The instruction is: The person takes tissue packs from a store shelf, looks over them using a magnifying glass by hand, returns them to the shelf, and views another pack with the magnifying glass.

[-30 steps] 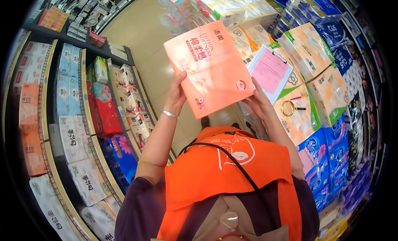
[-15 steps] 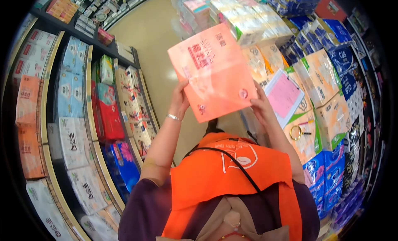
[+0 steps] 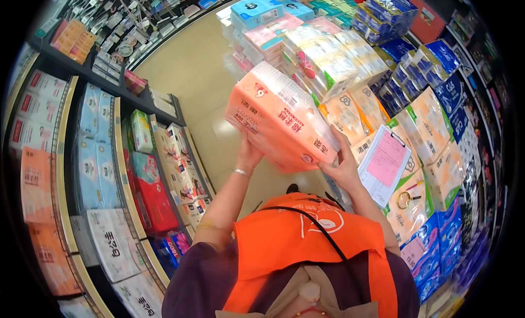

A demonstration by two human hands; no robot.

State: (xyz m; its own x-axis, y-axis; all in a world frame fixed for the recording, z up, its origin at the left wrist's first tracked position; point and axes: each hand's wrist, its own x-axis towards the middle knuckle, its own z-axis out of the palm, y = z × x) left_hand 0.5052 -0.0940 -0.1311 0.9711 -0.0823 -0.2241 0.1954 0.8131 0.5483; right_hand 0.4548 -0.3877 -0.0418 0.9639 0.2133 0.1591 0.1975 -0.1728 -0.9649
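A large orange-pink tissue pack (image 3: 284,121) is held up in front of me, tilted so that a printed side and a clear wrapped face show. My left hand (image 3: 250,149) supports its lower left side, the fingertips hidden behind the pack. The right end is gripped by my right hand (image 3: 343,164), thumb below and fingers on the edge. Just right of that hand, a clipboard (image 3: 384,162) with pink and white paper lies on stacked packs. A magnifying glass (image 3: 404,200) rests on a pack nearer to me.
Shelves of tissue packs (image 3: 112,241) run along the left. On the right are stacked orange packs (image 3: 426,121), blue packs (image 3: 437,247) and a price card (image 3: 413,251). Tiled floor (image 3: 202,72) lies between them. White and blue packs (image 3: 257,12) are piled ahead.
The pack has been turned over from its broad printed face, so a side and the clear wrapped face now show. Both hands still hold it. The view has shifted, showing more of the piles ahead.
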